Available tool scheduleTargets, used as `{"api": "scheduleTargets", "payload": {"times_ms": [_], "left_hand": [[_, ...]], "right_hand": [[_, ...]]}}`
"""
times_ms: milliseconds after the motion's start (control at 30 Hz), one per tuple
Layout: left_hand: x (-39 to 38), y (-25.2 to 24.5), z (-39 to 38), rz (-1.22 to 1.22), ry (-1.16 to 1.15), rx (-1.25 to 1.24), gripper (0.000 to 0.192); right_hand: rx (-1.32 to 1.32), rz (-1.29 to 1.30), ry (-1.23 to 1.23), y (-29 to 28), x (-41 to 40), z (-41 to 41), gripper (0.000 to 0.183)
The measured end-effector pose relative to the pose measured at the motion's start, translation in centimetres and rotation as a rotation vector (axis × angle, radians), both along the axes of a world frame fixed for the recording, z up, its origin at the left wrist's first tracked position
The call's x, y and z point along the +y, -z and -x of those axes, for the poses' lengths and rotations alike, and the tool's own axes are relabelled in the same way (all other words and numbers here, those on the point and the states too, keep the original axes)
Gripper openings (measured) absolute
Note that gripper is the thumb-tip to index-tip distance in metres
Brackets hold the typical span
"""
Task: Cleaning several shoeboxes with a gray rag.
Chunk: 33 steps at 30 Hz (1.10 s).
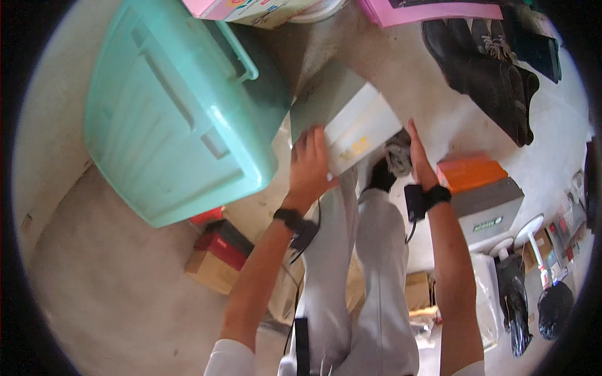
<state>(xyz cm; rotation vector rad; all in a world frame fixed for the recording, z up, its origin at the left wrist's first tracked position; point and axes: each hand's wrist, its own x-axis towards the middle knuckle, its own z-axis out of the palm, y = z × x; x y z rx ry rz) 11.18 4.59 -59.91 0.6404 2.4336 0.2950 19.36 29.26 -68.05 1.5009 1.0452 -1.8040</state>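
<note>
A cardboard box, pale grey and white with yellow print on one face, is tilted in front of my legs. My left hand grips its left side, fingers over the edge and thumb by the lower corner. My right hand is beside the box's right end, seen edge-on with straight fingers. A narrow gap shows between that hand and the box, and nothing is visible in its grasp. Below the box's right corner, my foot wears a grey shoe, partly hidden. Both wrists carry black strapped devices.
A large turquoise plastic storage bin stands close on the left. Dark boots lie at the upper right. An orange-and-grey box sits right of my right wrist. Small boxes are stacked lower left; black plastic bags lie lower right.
</note>
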Motion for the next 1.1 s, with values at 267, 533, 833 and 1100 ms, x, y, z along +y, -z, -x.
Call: {"api": "scheduleTargets", "payload": {"times_ms": [267,533,833,1100], "left_hand": [[-4.4,2.8,-3.8,-0.102,0.295,0.051,0.103],[-6.0,5.9,-5.3,-0.192,0.630,0.495,0.038],[-8.2,7.6,-10.4,-0.087,0.754,0.595,0.053],[-10.0,7.2,-10.2,-0.031,0.848,0.560,0.061]], "right_hand": [[0.052,-0.053,-0.288,2.7,-0.3,-2.9,0.093],[0.211,0.247,-0.393,4.9,1.9,-1.6,0.085],[0.503,0.325,-0.700,8.0,2.6,-2.1,0.111],[0.291,0.224,-0.392,4.4,-0.9,-2.2,0.103]]}}
